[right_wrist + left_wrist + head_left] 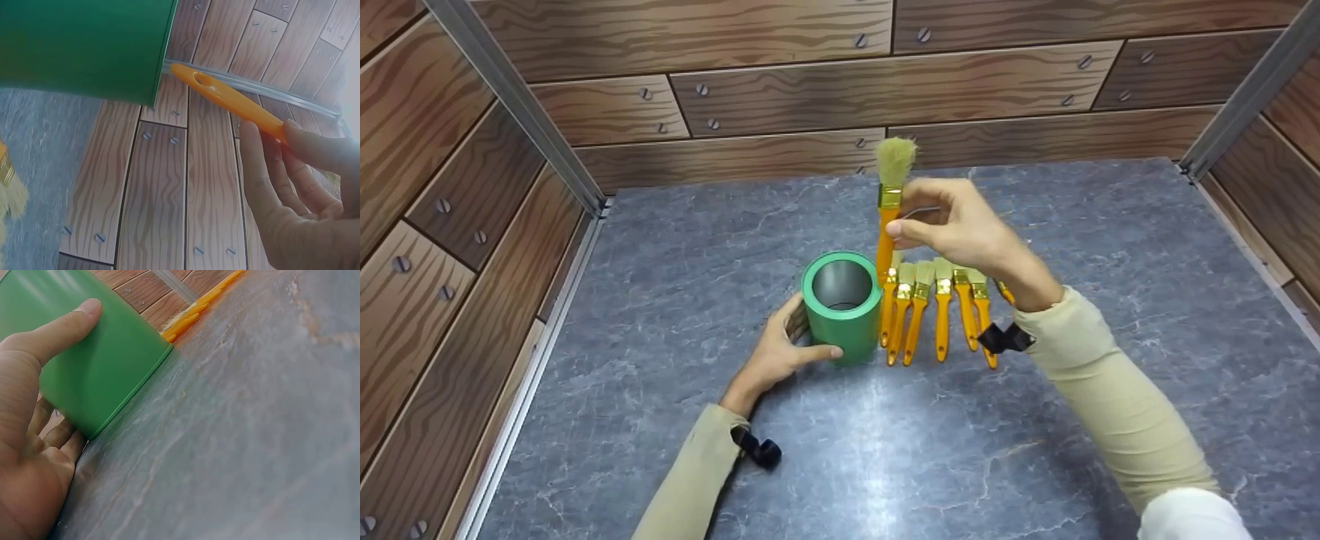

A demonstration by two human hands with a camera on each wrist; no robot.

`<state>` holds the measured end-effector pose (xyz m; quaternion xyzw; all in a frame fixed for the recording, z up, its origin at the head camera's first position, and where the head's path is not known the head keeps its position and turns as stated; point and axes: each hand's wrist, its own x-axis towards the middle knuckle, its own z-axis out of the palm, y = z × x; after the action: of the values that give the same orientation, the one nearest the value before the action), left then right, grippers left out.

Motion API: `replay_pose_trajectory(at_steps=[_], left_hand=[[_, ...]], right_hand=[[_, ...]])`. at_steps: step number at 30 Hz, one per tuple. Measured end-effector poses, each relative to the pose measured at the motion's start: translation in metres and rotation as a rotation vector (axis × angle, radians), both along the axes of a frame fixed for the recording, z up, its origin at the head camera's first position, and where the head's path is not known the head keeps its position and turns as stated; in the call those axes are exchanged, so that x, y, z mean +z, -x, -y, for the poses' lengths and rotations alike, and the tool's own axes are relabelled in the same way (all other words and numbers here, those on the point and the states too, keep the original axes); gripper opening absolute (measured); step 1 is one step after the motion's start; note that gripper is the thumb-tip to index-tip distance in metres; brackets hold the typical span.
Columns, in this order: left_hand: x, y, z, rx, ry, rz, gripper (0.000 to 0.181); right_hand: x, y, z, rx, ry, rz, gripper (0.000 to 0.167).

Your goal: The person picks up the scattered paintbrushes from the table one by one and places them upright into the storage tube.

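A green cylindrical container (844,330) stands upright on the table, its dark inside visible from above. My left hand (780,349) grips its left side, thumb across the front; the left wrist view shows the thumb on the green wall (107,365). Just right of the container, my right hand (960,225) pinches an orange-handled brush (888,232), bristles up. In the right wrist view the brush's handle end (225,98) points toward the container's rim (163,62), held between the thumb and fingers of the right hand (304,197).
Several similar brushes (942,322) lie side by side on the grey marbled table (697,240), right of the container, bristles toward the back. Wood-patterned walls (810,90) rise at the back and both sides, with metal strips (517,112) at the corners.
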<state>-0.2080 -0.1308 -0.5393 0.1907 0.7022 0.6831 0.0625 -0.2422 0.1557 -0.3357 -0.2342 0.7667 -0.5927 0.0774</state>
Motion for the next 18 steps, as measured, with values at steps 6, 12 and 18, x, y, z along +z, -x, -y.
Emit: replay_pose_trajectory(at_steps=[6, 12, 18], left_hand=[[-0.001, 0.001, 0.000, 0.006, -0.001, -0.007, 0.099], [0.000, 0.000, 0.000, -0.003, -0.008, 0.000, 0.100], [0.001, 0.000, -0.001, -0.009, -0.002, 0.000, 0.100]], right_hand=[[-0.004, 0.000, 0.012, 0.018, 0.015, 0.007, 0.024], [-0.011, -0.002, 0.022, 0.039, -0.006, 0.006, 0.023], [-0.022, -0.002, 0.029, 0.059, -0.040, -0.032, 0.021]])
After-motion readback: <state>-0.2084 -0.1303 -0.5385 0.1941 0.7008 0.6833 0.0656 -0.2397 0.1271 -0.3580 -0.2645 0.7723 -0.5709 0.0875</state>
